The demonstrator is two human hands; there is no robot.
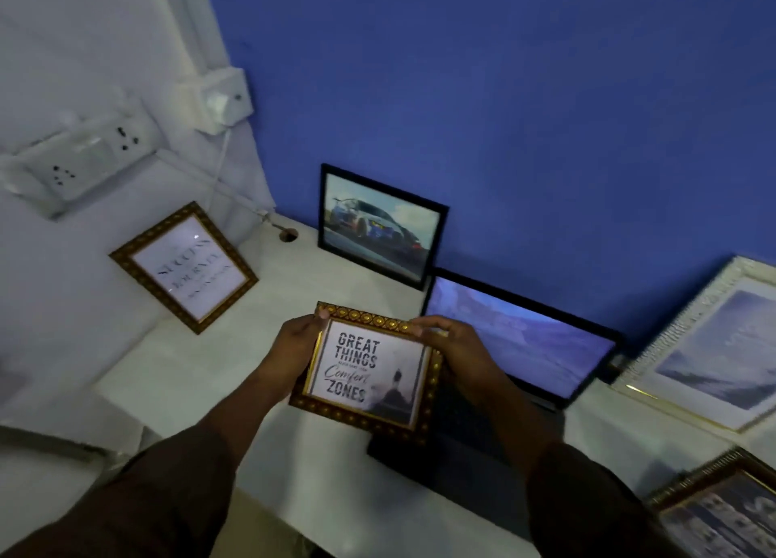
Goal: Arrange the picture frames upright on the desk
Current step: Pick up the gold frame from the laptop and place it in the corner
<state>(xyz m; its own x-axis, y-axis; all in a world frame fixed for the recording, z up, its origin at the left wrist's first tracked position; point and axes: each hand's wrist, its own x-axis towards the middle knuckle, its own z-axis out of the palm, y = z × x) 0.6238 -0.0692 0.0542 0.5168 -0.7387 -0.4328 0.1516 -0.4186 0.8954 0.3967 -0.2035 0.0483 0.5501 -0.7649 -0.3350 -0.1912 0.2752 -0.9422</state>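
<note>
The gold-patterned quote frame, reading "Great things never came from comfort zones", is held above the white desk, face up and tilted. The left hand grips its left edge, the right hand its upper right corner. Behind it an open laptop. A car photo frame leans upright against the blue wall; a second gold frame leans on the white wall. A white frame stands right.
</note>
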